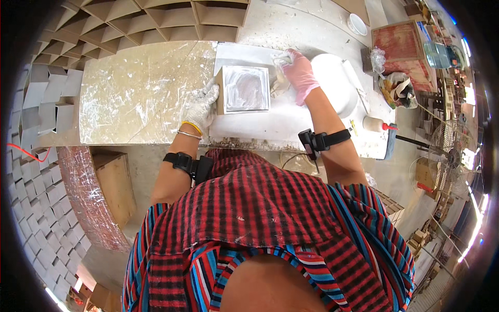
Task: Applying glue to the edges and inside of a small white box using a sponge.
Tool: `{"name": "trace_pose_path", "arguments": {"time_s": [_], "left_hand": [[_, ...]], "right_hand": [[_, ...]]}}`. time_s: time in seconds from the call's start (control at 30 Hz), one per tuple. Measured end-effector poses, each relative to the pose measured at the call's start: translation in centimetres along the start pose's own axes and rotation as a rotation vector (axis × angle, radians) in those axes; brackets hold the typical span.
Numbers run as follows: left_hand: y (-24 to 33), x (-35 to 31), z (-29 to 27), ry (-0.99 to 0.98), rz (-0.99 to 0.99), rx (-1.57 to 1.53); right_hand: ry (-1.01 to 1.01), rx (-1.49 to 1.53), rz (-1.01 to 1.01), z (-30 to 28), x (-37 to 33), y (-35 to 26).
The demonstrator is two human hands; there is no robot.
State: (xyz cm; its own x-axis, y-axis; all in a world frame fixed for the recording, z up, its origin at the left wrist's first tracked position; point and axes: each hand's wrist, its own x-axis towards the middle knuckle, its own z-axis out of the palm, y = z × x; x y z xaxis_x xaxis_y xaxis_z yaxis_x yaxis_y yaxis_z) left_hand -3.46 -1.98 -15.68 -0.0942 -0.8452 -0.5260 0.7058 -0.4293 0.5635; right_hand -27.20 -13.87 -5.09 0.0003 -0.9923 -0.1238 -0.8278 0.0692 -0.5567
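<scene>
Left hand [200, 108] steadies square block [243, 89] (face up, edges table-parallel).

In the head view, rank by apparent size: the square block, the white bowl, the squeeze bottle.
1. square block
2. squeeze bottle
3. white bowl, close to the bottle and farther away, so unsure.

The square block [243, 89] has a pale face smeared with wet-looking grey streaks, its sides matt tan like board; the left hand [201, 108] wears a rough white knit glove, the right hand [298, 73] a thin pink rubber one (slightly shiny) gripping a crumpled white cloth [281, 61]; the worktop [140, 99] is scratched, paint-spattered and dull.
</scene>
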Motion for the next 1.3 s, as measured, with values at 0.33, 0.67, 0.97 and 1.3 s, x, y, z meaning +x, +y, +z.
{"name": "trace_pose_path", "arguments": {"time_s": [0.33,0.67,0.97,1.3], "left_hand": [[-0.2,0.6,-0.5,-0.04,0.059,-0.003],[0.1,0.1,0.4,-0.035,0.059,-0.015],[-0.3,0.7,-0.4,-0.066,0.03,-0.059],[0.1,0.2,0.2,-0.079,0.03,-0.022]], "right_hand": [[-0.057,0.139,-0.073,0.7,-2.2,-1.0],[-0.157,-0.01,-0.339,-0.2,-6.9,-4.2],[-0.066,-0.177,-0.542,0.9,-7.6,-3.9],[0.123,-0.201,-0.587,3.1,-9.0,-4.2]]}}
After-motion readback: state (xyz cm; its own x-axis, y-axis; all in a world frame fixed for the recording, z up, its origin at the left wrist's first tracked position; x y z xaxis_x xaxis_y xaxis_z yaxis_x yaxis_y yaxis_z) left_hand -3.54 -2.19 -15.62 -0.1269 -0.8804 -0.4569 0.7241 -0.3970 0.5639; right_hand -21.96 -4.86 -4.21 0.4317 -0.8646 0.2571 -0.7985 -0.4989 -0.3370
